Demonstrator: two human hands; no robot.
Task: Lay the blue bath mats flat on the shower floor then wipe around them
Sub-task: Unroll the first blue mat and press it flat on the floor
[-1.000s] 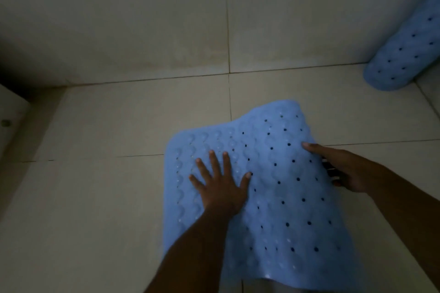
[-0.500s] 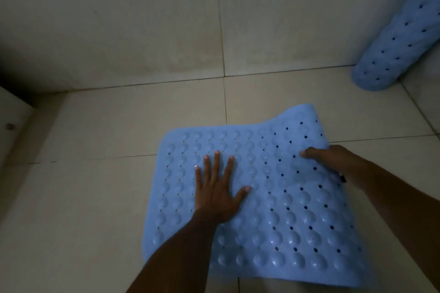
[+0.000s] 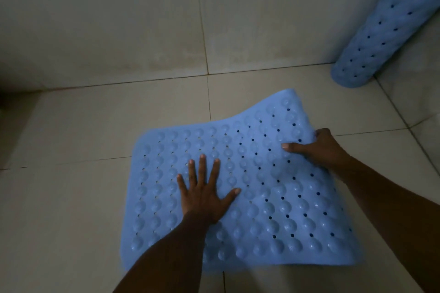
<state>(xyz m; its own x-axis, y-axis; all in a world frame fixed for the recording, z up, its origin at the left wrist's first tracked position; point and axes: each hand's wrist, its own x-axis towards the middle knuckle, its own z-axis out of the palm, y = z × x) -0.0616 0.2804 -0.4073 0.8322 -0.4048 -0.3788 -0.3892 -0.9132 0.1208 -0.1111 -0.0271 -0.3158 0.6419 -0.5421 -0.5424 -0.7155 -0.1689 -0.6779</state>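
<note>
A blue bath mat (image 3: 273, 197) with suction cups and small holes lies on the beige tiled shower floor (image 3: 95, 126). Its left part lies flat; its far right corner curls up off the tiles. My left hand (image 3: 204, 192) presses flat on the mat with fingers spread. My right hand (image 3: 314, 150) grips the raised right edge, thumb on top and fingers under it. A second blue mat (image 3: 381, 28), rolled into a tube, leans in the far right corner.
A tiled wall (image 3: 142, 19) rises just behind the floor. Bare tiles lie to the left of the mat and between it and the wall. A dark edge shows at the far left.
The mat has spread out further to the left and flattened under my left hand. My right hand has shifted right and now clasps the mat's lifted edge.
</note>
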